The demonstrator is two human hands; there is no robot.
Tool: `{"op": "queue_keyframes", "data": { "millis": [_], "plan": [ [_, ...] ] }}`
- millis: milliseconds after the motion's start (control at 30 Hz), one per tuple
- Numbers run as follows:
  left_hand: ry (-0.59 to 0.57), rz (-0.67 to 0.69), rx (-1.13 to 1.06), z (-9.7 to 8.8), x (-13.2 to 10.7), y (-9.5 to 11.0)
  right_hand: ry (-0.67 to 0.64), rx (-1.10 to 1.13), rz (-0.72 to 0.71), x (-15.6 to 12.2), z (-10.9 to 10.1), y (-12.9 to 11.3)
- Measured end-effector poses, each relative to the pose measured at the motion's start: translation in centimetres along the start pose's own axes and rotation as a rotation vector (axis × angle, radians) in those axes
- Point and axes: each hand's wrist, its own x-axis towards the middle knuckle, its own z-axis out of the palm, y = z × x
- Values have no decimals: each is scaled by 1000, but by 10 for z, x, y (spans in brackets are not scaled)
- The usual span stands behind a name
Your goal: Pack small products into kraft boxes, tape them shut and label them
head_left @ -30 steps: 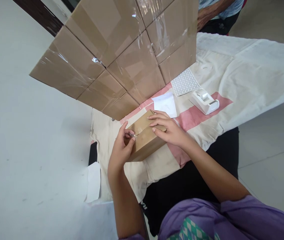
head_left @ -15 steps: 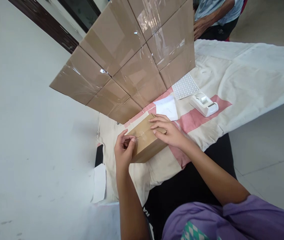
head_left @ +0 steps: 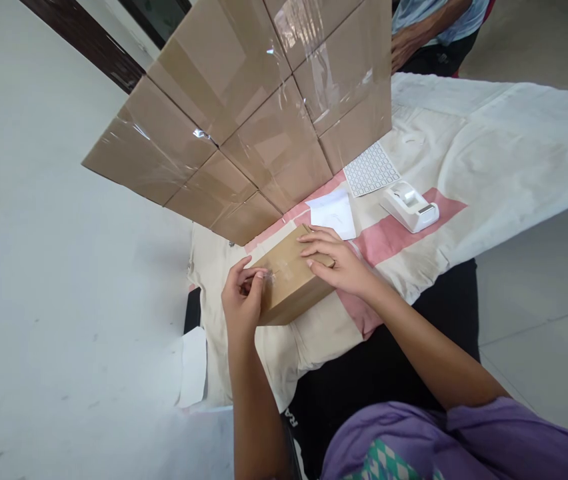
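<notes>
A small brown cardboard box (head_left: 289,297) lies on the cloth-covered table in front of me. My left hand (head_left: 243,293) is at its left end, thumb and forefinger pinched on what looks like the end of a strip of clear tape (head_left: 281,272). This strip runs along the top seam of the box. My right hand (head_left: 337,260) rests on the right part of the top, fingers spread and lying flat on the cardboard. Beyond the box stands a tall wall of taped cardboard (head_left: 269,140).
A white tape dispenser (head_left: 411,207), a white keyboard (head_left: 371,170) and a white paper (head_left: 333,213) lie on the table (head_left: 444,160). Another person's arm (head_left: 424,33) shows at the far side. A white wall (head_left: 74,267) borders the left.
My left hand has moved slightly left, toward the box's end, with its fingers still pinched. My right hand stays on the box top. The view has shifted a little.
</notes>
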Motion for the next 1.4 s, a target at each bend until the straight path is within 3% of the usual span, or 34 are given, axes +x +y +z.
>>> {"op": "queue_keyframes", "data": {
  "millis": [233,667,800,900,933,1000,1067,1133,1267,1400],
  "plan": [
    [40,14,115,-1,4,8,-13,6,15,1,-1,-2],
    [-80,91,150,-1,15,7,-22,2,28,2,-1,-4],
    [-202,303,4,-25,6,5,-18,12,26,1,-1,-2],
    [-297,553,-380,-45,-1,5,-23,21,11,1,-1,-1],
    [-311,551,-494,-47,-3,7,-23,23,8,1,-1,-1],
    [-315,380,-564,-45,-3,12,-18,24,8,1,-1,-1],
    [-260,113,-439,-35,-1,17,-11,22,10,1,-1,-1],
    [-207,-17,-363,-23,5,22,-13,18,8,1,-1,-1],
    [-133,-54,-347,-7,17,25,-20,16,4,1,-1,0],
    [-256,-49,-342,-2,26,25,-25,5,5,1,-2,-2]
  ]
}}
